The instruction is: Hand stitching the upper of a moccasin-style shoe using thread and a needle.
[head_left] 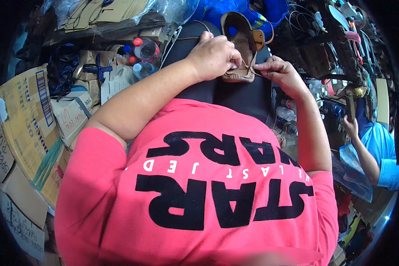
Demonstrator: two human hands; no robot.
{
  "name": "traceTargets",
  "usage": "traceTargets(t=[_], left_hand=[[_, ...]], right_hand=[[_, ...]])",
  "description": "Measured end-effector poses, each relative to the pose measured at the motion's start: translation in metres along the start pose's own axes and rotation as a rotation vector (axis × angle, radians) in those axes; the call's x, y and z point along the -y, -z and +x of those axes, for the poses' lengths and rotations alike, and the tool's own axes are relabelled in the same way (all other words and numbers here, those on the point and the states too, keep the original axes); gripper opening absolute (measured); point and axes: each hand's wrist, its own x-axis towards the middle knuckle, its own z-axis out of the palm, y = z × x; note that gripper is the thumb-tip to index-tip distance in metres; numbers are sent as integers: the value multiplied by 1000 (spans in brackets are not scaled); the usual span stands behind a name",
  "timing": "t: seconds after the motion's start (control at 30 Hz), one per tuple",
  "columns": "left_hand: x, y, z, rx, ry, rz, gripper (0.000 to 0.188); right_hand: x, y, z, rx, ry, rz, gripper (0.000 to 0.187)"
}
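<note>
A brown leather shoe (pixel 243 42) lies on my dark-clad lap, toe end toward me, its opening facing up. The toe edge looks gathered into small pleats. My left hand (pixel 215 57) is closed in a pinch over the shoe's left side near the toe; what its fingertips hold is too small to make out. Just off the right side of the toe, my right hand (pixel 280 74) pinches a thin thread (pixel 258 73) that runs to the shoe's edge. Both hands sit close together, with the toe between them.
Plastic bottles (pixel 145 49) with red and blue caps stand to the left, beside cardboard boxes (pixel 29 115). A blue bag (pixel 270 15) lies beyond the shoe. Tools and clutter (pixel 341 26) crowd the far right. Another person in a blue shirt (pixel 379 146) is at right.
</note>
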Motion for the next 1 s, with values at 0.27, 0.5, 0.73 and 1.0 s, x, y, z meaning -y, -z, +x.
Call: traceTargets(t=[0.27, 0.5, 0.73, 1.0], left_hand=[[16, 2, 23, 5, -253, 14, 6], [7, 0, 4, -28, -143, -54, 5], [3, 6, 12, 26, -146, -39, 9], [-9, 10, -12, -85, -51, -50, 9]], right_hand=[[2, 5, 8, 90, -32, 54, 31], [0, -1, 0, 7, 15, -30, 32], [-4, -1, 3, 13, 26, -54, 33], [22, -12, -12, -122, 93, -266, 26]])
